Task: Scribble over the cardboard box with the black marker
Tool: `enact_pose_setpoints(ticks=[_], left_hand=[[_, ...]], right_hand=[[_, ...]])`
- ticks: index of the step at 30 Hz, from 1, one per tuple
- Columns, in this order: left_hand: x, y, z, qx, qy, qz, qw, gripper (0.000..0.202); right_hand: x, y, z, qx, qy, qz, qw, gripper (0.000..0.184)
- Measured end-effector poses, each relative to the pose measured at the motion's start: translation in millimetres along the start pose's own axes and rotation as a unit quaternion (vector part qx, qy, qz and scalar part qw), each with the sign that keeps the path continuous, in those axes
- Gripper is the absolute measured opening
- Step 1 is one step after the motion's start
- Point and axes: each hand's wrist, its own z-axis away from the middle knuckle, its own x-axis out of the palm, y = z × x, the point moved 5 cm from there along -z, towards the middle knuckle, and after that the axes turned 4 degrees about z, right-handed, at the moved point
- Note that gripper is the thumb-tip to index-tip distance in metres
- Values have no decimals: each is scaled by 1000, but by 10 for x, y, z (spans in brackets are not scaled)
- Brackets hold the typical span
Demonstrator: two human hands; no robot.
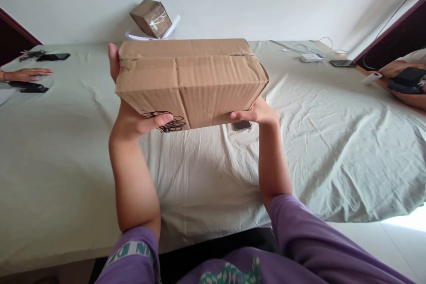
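A closed brown cardboard box (191,80), taped along its top seam and marked with black scribbles on the lower front, is held up above a table covered with a pale cloth (66,151). My left hand (133,120) grips its left end, thumb on the front and fingers behind. My right hand (256,114) supports the lower right corner from beneath, fingers pressed on the box. A small dark phone (242,125) lies on the cloth just under the box.
A smaller taped cardboard box (151,17) sits tilted in a white bin at the far edge. Another person's hand (28,73) rests at the left by dark phones (28,87). A second person's hand holds a dark device (408,80) at the right. A white charger (310,57) and cables lie at the far right.
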Motion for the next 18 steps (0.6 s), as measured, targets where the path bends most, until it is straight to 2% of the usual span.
enact_pose_setpoints(ticks=[2, 4, 5, 7, 9, 11, 14, 16, 18], left_hand=[[10, -24, 36, -65, -30, 13, 997, 137], [-31, -38, 104, -124, -59, 7, 990, 151], [-73, -32, 135, -144, -56, -5, 988, 161], [-120, 10, 173, -165, -46, -45, 984, 177], [-31, 75, 174, -174, -77, -76, 979, 185], [151, 128, 156, -189, -124, -87, 970, 181], [325, 179, 106, -189, -121, -95, 970, 170], [333, 188, 90, -178, -112, -84, 974, 173], [270, 168, 104, -185, -95, -59, 976, 165]], right_hand=[[-13, -20, 17, 0, 10, 15, 1000, 120], [-68, -71, 30, -29, 43, 62, 997, 126], [-87, -104, 35, -46, 51, 92, 993, 128], [-71, -184, 40, -79, 41, 152, 984, 131], [13, -277, 40, -102, 9, 199, 975, 132], [120, -381, 39, -114, -19, 225, 967, 130], [198, -514, 48, -123, -30, 220, 967, 124], [155, -554, 62, -123, -10, 190, 974, 127], [71, -540, 73, -113, 21, 137, 984, 132]])
